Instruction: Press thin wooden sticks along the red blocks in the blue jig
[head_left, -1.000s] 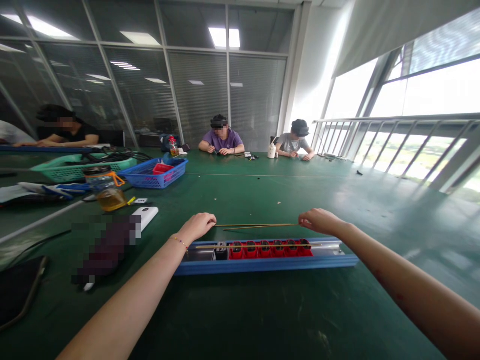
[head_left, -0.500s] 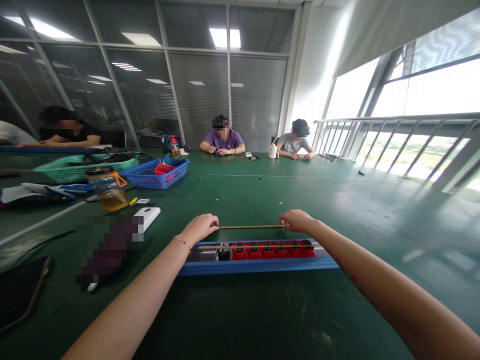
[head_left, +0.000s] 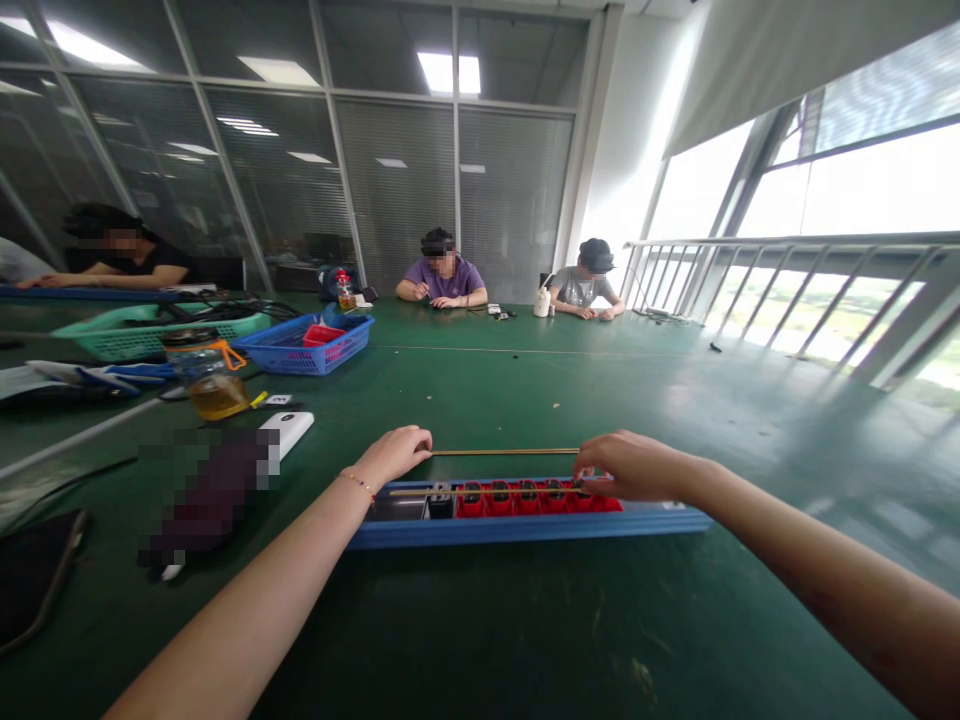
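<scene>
Beyond a long blue tray (head_left: pixel 525 530), my left hand (head_left: pixel 397 453) is closed on the left end of a thin wooden stick (head_left: pixel 502 452). The stick's right end runs up to my right hand (head_left: pixel 634 466), which is over the right part of the tray with its fingers bent together. What those fingers grip, if anything, is hidden. A second thin stick (head_left: pixel 412 492) lies lengthwise over the tray, its right end under my right fingers. Inside the tray sits a row of red holders (head_left: pixel 499 505) with black parts (head_left: pixel 528 490), beside a black-and-white piece (head_left: pixel 439 503).
Left on the green table (head_left: pixel 480 630) are a jar of amber liquid (head_left: pixel 214 395), a white device (head_left: pixel 289 435), a dark tablet-like object (head_left: pixel 34 570), a blue basket (head_left: pixel 300 350) and a green basket (head_left: pixel 135 340). Several people (head_left: pixel 444 280) sit at the far side.
My right hand has left the far stick's right end and come nearer and lower, over the tray's right part, covering the red holders there. My left hand stays on the far stick.
</scene>
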